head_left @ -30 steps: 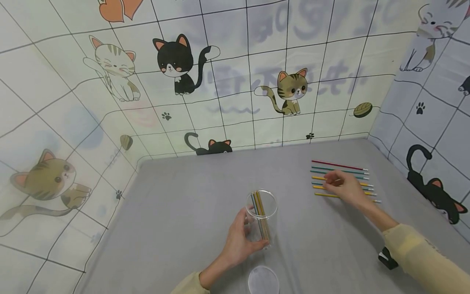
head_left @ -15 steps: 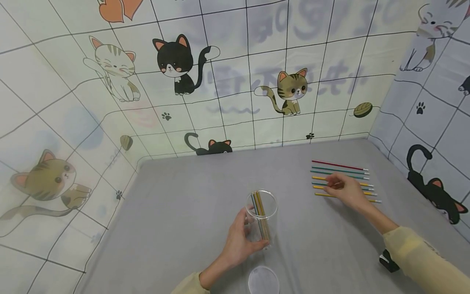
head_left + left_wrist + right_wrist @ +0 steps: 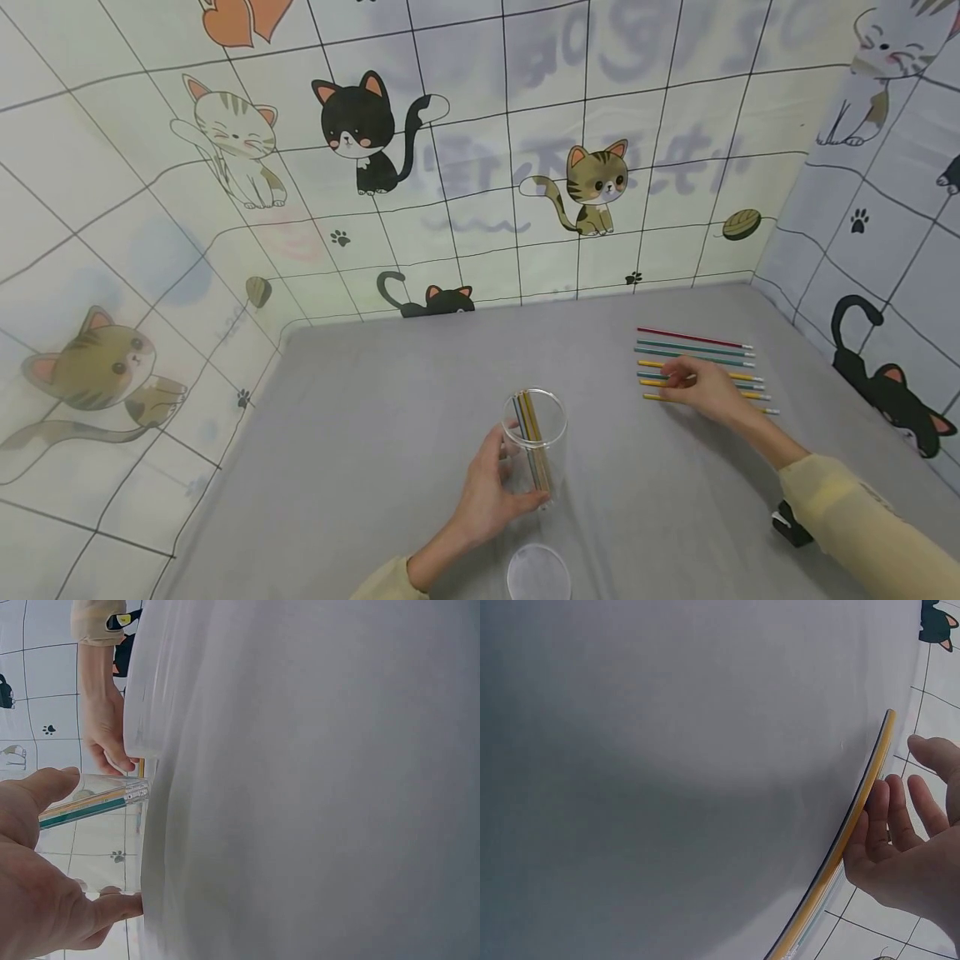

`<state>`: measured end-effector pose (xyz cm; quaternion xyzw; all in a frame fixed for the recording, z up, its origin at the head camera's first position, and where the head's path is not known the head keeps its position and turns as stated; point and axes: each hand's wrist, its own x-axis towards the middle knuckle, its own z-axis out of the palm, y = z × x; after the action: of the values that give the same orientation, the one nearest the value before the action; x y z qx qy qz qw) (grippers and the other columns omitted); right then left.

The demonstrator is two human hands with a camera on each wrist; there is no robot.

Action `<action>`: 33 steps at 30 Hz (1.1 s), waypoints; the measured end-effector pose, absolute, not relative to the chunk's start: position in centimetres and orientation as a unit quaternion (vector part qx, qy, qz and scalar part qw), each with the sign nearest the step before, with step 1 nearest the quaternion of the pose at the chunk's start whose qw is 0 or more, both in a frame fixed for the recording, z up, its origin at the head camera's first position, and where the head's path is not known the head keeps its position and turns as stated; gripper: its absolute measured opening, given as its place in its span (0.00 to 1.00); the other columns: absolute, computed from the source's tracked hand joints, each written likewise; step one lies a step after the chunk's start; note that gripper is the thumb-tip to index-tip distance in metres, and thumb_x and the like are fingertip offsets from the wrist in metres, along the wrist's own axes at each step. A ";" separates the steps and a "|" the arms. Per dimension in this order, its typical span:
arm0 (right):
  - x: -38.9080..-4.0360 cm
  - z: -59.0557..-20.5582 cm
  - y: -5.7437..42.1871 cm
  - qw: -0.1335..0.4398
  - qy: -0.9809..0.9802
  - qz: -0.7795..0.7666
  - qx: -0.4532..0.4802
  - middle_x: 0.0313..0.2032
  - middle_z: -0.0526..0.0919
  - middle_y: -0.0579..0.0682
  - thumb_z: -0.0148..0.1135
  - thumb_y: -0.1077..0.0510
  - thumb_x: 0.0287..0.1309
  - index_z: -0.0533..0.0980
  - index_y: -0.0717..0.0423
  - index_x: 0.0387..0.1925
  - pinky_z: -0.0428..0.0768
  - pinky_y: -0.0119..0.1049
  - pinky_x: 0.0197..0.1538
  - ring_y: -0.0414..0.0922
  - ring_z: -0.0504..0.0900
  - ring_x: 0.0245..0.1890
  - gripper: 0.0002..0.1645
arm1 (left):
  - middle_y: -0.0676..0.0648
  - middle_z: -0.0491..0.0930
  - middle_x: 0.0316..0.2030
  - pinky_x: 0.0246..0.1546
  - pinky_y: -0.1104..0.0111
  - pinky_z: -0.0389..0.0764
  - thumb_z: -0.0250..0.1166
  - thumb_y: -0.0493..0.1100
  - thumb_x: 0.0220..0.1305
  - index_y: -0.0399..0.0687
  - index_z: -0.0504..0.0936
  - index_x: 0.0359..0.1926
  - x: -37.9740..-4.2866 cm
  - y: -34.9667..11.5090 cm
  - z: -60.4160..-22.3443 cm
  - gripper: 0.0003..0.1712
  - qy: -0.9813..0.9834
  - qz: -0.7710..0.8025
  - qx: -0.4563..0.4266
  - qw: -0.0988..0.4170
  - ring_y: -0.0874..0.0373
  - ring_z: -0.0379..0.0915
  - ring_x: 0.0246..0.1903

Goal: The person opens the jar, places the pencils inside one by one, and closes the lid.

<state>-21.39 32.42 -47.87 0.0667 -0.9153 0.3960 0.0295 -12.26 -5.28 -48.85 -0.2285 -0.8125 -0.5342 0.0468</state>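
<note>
Seven eraser-tipped pencils (image 3: 693, 347) are lying in a row at frame right, likely light, stiff and prone to rolling; mid-shaft is probably offering the surest pinch. The right hand (image 3: 703, 390) is hovering there, grip slack, thumb parted, seemingly holding nothing; the left hand (image 3: 487, 490) is wrapping the clear cup (image 3: 557, 460) at lower centre.

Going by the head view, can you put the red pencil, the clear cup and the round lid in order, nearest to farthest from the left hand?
1. Clear cup: in the left hand's grip.
2. Round lid: just on the person's side of the cup.
3. Red pencil: off to the right, beyond the right hand.
</note>
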 end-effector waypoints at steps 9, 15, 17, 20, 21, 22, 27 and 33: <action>-21.6 -47.9 32.0 0.021 -0.919 0.381 0.098 0.34 0.80 0.55 0.72 0.67 0.53 0.78 0.68 0.43 0.77 0.33 0.32 0.50 0.76 0.36 0.17 | 0.48 0.72 0.56 0.48 0.62 0.81 0.83 0.35 0.41 0.49 0.63 0.69 -12.3 -5.3 -48.8 0.54 -0.814 -0.531 -0.230 0.046 0.50 0.74 0.49; -21.8 -48.1 31.8 0.012 -0.926 0.363 0.106 0.33 0.80 0.54 0.73 0.68 0.51 0.79 0.66 0.40 0.77 0.34 0.30 0.49 0.77 0.34 0.14 | 0.48 0.72 0.57 0.48 0.62 0.81 0.83 0.35 0.42 0.49 0.63 0.69 -12.3 -5.3 -48.8 0.54 -0.815 -0.531 -0.228 0.044 0.50 0.74 0.50; -21.8 -48.0 31.7 0.010 -0.928 0.356 0.111 0.32 0.80 0.52 0.73 0.69 0.50 0.79 0.65 0.39 0.77 0.34 0.29 0.48 0.77 0.34 0.14 | 0.49 0.72 0.57 0.48 0.62 0.81 0.83 0.35 0.42 0.50 0.63 0.69 -12.3 -5.3 -48.8 0.54 -0.815 -0.532 -0.226 0.043 0.50 0.74 0.50; -21.8 -47.8 31.6 0.002 -0.930 0.345 0.125 0.31 0.80 0.51 0.71 0.70 0.50 0.80 0.65 0.37 0.76 0.34 0.28 0.46 0.76 0.32 0.11 | 0.49 0.72 0.56 0.48 0.62 0.81 0.83 0.35 0.42 0.50 0.63 0.68 -12.3 -5.3 -48.8 0.54 -0.816 -0.532 -0.223 0.041 0.50 0.74 0.49; -21.7 -47.8 31.6 -0.002 -0.931 0.340 0.130 0.31 0.80 0.51 0.71 0.70 0.51 0.80 0.65 0.37 0.76 0.34 0.28 0.46 0.76 0.31 0.10 | 0.49 0.72 0.55 0.48 0.62 0.81 0.83 0.36 0.42 0.50 0.63 0.68 -12.2 -5.3 -48.8 0.54 -0.816 -0.532 -0.222 0.040 0.51 0.74 0.49; -21.7 -47.7 31.6 -0.006 -0.933 0.336 0.132 0.30 0.80 0.50 0.70 0.71 0.51 0.81 0.64 0.36 0.76 0.34 0.28 0.45 0.76 0.31 0.09 | 0.49 0.72 0.55 0.48 0.62 0.81 0.83 0.35 0.42 0.50 0.63 0.68 -12.2 -5.3 -48.8 0.54 -0.816 -0.532 -0.222 0.039 0.51 0.74 0.49; -21.7 -47.4 31.6 -0.029 -0.937 0.315 0.151 0.29 0.81 0.46 0.69 0.70 0.52 0.81 0.61 0.33 0.76 0.35 0.28 0.43 0.76 0.29 0.06 | 0.49 0.72 0.54 0.48 0.61 0.81 0.83 0.35 0.41 0.51 0.63 0.69 -12.2 -5.3 -48.7 0.54 -0.816 -0.534 -0.219 0.037 0.52 0.74 0.49; -21.9 -47.0 31.6 -0.047 -0.936 0.305 0.171 0.29 0.82 0.45 0.67 0.70 0.52 0.81 0.59 0.32 0.77 0.37 0.30 0.42 0.77 0.30 0.05 | 0.49 0.72 0.53 0.49 0.60 0.80 0.83 0.35 0.41 0.50 0.63 0.68 -12.1 -5.3 -48.6 0.54 -0.814 -0.536 -0.218 0.037 0.51 0.74 0.49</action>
<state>-21.86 31.56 -47.00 0.1715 -0.9356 0.3050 -0.0474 -12.15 -5.30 -48.64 -0.2185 -0.8143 -0.5364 0.0369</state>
